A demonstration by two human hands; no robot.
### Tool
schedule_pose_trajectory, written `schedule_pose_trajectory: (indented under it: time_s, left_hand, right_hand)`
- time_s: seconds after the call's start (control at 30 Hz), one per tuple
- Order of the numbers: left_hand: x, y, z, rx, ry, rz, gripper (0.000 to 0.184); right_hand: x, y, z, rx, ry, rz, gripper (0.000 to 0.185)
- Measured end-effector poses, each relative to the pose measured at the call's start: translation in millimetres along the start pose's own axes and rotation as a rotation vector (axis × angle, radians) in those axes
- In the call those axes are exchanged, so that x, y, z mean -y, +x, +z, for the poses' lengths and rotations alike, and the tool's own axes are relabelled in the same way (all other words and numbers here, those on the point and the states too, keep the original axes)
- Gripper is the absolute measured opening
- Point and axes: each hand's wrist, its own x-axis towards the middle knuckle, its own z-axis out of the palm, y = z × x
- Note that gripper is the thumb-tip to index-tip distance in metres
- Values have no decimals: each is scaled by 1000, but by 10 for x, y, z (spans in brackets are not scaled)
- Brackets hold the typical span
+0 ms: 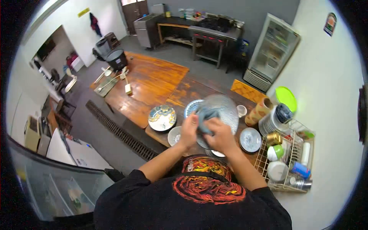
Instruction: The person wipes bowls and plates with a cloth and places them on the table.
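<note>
A grey-blue cloth point(207, 117) is bunched up between my two hands, in front of my chest and over the table. My left hand point(189, 129) grips its left side with the thumb up. The fingers of my right hand point(218, 133) are curled round its right side. Under and behind the cloth is a large clear glass plate point(227, 109), blurred; I cannot tell whether a hand touches it. A blue-rimmed plate point(190, 109) shows partly behind my left hand. A white bowl point(174, 135) stands left of that hand.
Patterned plates point(162, 118) are stacked at the left, and small plates point(250, 140) at the right. A wire dish rack point(262, 163) with cups stands at the right, near stacked plates point(268, 123) and a patterned cylinder point(258, 112). A black pot point(117, 59) sits on the far table.
</note>
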Motion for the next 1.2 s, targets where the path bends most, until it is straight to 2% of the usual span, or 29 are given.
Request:
schedule_pose_trajectory:
  time_s: [0.07, 0.1, 0.17, 0.27, 0.33, 0.4, 0.43, 0.47, 0.57, 0.6, 0.67, 0.73, 0.77, 0.87, 0.93, 1.0, 1.07, 1.1, 1.17, 1.2]
  left_hand:
    - [-282, 13, -111, 53, -281, -95, 57]
    - [-360, 27, -171, 68, -285, -96, 57]
    - [-442, 41, -263, 68, -77, -43, 57]
    - [-375, 30, -291, 84, -193, -32, 58]
    - [-353, 19, -307, 128, -149, 31, 59]
    - [-426, -9, -263, 143, -128, 24, 58]
    - [-485, -34, -223, 154, -107, 17, 58]
    - [-537, -61, -179, 164, -86, 9, 57]
    - [-538, -107, -60, 150, -96, -11, 55]
    - [-514, -117, -21, 127, -125, -27, 53]
    - [-464, -124, 24, 82, -185, -62, 50]
    - [-432, -99, -37, 65, -194, -83, 49]
    - [-418, -77, -92, 45, -202, -104, 47]
    - [-351, -5, -182, -5, -217, -143, 44]
    - [-278, 27, -215, -18, 16, 1, 40]
    - [-175, -2, -346, -67, 275, 129, 37]
    - [72, -45, -303, -23, -13, 55, 35]
    - [-280, -121, -243, -138, 228, 136, 39]
    - [-220, -120, -228, 9, -75, -23, 48]
    - [-325, -131, -217, 7, 25, -25, 51]
  right_hand:
    - [55, -152, 44, 83, -10, -12, 40]
    - [94, -192, -10, 132, -37, -9, 40]
    - [46, -296, -70, 228, -89, 26, 46]
    - [-99, -405, -157, 232, -88, 85, 44]
    - [-225, -431, -207, 190, -410, 190, 39]
    - [-325, -343, -282, 36, -414, 289, 37]
    - [-346, -264, -312, 33, -415, 289, 37]
    - [-357, -179, -348, -64, -374, 290, 37]
    - [-375, -19, -245, -278, -282, 177, 37]
    - [-310, 24, -174, -281, -283, 177, 37]
    - [-132, 88, -32, -263, -131, 129, 39]
    - [147, 71, -46, -76, -46, 136, 41]
    - [163, 9, -21, -76, -46, 134, 41]
    - [177, -173, 23, 139, -65, 62, 43]
    - [120, -281, -58, 177, -67, 37, 43]
    - [17, -346, -141, 245, -196, 117, 45]
    - [-90, -313, -235, 171, -243, 160, 43]
    - [-251, -316, -216, 159, -246, 228, 42]
    - [-410, -201, -252, 22, -369, 208, 40]
    - [-442, -91, -286, -15, -306, 231, 39]
